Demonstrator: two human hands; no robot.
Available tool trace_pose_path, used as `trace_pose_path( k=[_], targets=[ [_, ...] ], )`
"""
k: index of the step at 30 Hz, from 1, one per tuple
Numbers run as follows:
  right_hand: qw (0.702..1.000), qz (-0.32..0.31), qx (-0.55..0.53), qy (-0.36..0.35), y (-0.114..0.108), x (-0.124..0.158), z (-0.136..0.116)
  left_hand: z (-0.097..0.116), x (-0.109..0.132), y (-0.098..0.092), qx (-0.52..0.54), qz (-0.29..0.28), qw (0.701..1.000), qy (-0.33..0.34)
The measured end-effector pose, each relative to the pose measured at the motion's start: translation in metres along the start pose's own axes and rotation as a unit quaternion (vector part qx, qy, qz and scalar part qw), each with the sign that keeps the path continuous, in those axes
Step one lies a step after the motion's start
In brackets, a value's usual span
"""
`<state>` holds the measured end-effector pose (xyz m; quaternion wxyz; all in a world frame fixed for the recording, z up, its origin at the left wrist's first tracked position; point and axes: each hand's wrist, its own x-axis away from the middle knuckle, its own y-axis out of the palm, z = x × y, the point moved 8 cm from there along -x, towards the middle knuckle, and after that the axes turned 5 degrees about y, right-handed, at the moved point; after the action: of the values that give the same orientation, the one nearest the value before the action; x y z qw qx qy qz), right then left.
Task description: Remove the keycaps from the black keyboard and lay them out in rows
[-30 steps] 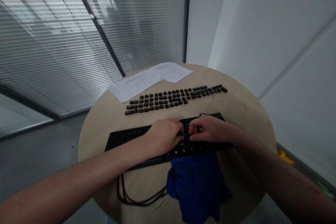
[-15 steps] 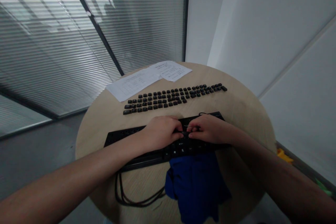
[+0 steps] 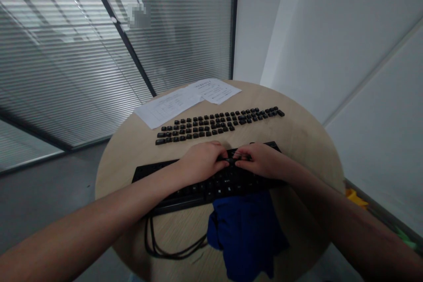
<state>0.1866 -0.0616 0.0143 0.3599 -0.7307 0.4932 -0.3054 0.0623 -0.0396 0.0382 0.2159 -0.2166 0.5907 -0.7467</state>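
Observation:
A black keyboard [image 3: 198, 191] lies across the near half of the round table, with many keys still fitted where my hands leave it uncovered. Over its upper right part, my left hand [image 3: 205, 161] has thumb and fingers pinched around a small dark keycap [image 3: 231, 161]. Facing it, my right hand [image 3: 264, 159] is closed, and thin bright wires of what looks like a keycap puller [image 3: 240, 157] show at its fingertips. The rest of that tool is hidden by the fingers. Beyond the keyboard, loose black keycaps [image 3: 201, 135] lie in several slanted rows.
Printed paper sheets [image 3: 165, 106] lie at the table's far left edge. A blue cloth [image 3: 249, 233] covers the near edge below the keyboard, beside a looped black cable [image 3: 175, 256]. The round wooden table [image 3: 307, 141] stands near a white wall and blinds-covered glass.
Both hands have risen slightly at the same part of the keyboard, and the dark keycap now shows between the fingertips. The loose keycap rows stay as they were.

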Motion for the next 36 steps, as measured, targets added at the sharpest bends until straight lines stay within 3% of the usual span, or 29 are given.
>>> trace_pose_path(
  k=[6, 11, 17, 26, 31, 36],
  targets=[
    [0.999, 0.023, 0.023, -0.013, -0.007, 0.005, -0.006, 0.007, 0.006, -0.01, -0.001, 0.036, 0.999, 0.009],
    [0.996, 0.071, 0.043, 0.013, -0.026, 0.009, 0.004, 0.014, 0.024, -0.022, -0.025, 0.065, 0.997, 0.034],
    [0.994, 0.093, 0.039, 0.033, -0.037, 0.012, 0.015, 0.022, 0.035, -0.002, 0.02, -0.01, 0.987, 0.162],
    [0.994, 0.071, 0.039, 0.076, -0.035, 0.012, 0.019, 0.017, 0.032, 0.009, 0.048, -0.001, 0.983, 0.177],
    [0.993, 0.064, 0.039, 0.089, -0.033, 0.009, 0.022, 0.016, 0.034, 0.015, 0.038, -0.01, 0.987, 0.153],
    [0.987, 0.107, 0.044, 0.114, -0.036, 0.003, 0.038, 0.017, 0.04, 0.013, 0.049, 0.015, 0.982, 0.179]
  ],
)
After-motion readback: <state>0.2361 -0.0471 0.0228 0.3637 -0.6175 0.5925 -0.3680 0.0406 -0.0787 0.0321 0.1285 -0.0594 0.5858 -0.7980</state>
